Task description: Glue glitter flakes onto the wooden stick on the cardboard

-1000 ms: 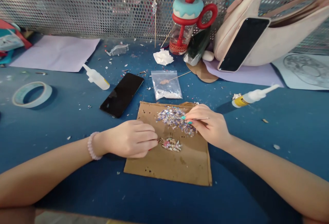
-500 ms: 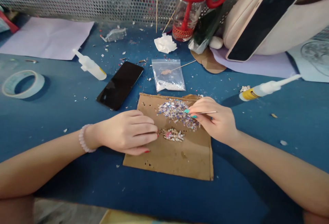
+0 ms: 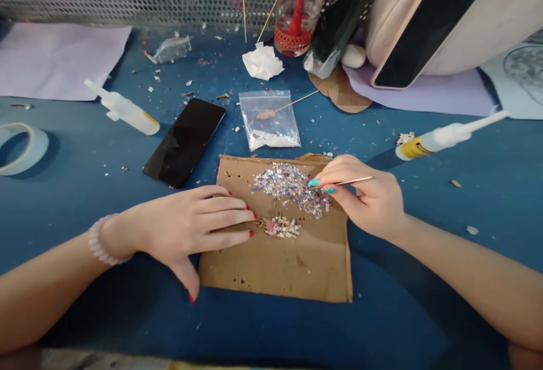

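My right hand [image 3: 367,197] pinches a thin, stick-like tool [image 3: 354,180] between thumb and fingers. Its tip end is hidden by the fingertips, over the right part of a heap of shiny bluish and silver chips [image 3: 282,182]. The heap lies on a brown cardboard sheet [image 3: 271,271]. Below it on the cardboard rests a small decorated piece [image 3: 280,227] covered in pink, pale and golden bits. My left hand [image 3: 186,226] lies open over the cardboard's left side, thumb spread. Its fingertips are close to the piece's left end; whether they touch it I cannot tell.
Beyond the cardboard lie a black phone [image 3: 184,142] and a zip bag [image 3: 271,132] of white bits. Glue bottles stand out left [image 3: 125,111] and right [image 3: 445,138]. A tape roll [image 3: 29,158] is far left; a jar [image 3: 297,25] and leaning phone [image 3: 436,25] are behind.
My left hand has moved left and its fingers have straightened, the thumb spreading away. My right hand keeps its pinch on the tool at the heap. The view has shifted slightly.
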The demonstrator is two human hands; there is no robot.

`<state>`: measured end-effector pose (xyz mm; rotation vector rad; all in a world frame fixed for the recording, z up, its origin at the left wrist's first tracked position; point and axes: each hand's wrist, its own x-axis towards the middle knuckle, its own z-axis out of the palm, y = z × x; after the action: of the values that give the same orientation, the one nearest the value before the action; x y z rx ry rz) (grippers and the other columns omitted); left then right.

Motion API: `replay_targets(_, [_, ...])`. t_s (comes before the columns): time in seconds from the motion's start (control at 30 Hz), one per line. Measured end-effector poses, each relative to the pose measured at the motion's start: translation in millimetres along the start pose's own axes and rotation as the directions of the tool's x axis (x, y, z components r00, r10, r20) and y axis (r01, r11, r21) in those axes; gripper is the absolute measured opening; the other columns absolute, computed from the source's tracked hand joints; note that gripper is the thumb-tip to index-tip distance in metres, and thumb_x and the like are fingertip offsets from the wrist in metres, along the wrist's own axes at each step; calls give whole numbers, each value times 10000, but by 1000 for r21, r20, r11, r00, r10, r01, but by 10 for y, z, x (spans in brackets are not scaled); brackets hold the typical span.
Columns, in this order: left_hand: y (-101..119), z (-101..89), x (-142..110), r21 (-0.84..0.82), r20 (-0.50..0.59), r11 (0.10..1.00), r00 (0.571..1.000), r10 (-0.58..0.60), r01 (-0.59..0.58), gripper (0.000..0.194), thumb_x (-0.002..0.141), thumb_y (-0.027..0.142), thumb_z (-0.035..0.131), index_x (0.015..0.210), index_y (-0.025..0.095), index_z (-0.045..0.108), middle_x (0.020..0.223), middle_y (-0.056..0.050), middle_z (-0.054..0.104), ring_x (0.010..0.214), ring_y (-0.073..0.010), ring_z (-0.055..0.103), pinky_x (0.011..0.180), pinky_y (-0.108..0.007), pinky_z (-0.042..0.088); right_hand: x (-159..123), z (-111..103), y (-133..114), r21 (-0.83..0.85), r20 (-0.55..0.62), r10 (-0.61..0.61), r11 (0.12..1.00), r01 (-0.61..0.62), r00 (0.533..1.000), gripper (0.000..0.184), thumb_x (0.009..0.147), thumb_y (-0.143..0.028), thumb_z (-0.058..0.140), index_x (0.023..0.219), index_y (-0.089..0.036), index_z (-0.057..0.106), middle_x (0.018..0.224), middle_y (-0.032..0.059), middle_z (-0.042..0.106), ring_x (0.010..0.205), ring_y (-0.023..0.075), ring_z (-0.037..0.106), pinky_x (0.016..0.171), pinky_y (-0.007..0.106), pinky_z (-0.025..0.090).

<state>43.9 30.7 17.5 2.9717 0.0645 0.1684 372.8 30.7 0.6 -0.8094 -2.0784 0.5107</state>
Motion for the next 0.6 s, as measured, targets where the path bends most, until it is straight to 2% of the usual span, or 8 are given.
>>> replay_targets(0.1, [-3,6,-7,13,-7,1000,1000,8,-8,892,857,844,373,1354,124,546,1372,-153,600,1248,-299,577,1121,-422,407,-15,-41,15,-10,9,1,1000,-1,1000,145,964,-188,545,909,-253,663,795,18,739,783,174,690,750,346,561])
replay_targets(0.3, [-5,39,-4,25,-20,1000,1000,0,1,918,826,864,399,1349,126,555,1348,-157,615,1229,-303,584,1093,-416,429,-5,-33,44,5,41,-118,993,118,992,165,993,-220,490,905,-255,625,760,19,709,745,176,680,730,363,550])
replay_targets(0.6, [-9,71,-8,37,-1,999,1000,9,-9,888,859,830,420,1379,118,529,1398,-131,585,1244,-313,548,1103,-442,374,-7,-26,57,21,49,-156,988,155,987,124,991,-204,502,911,-201,596,754,37,682,731,167,650,713,353,538])
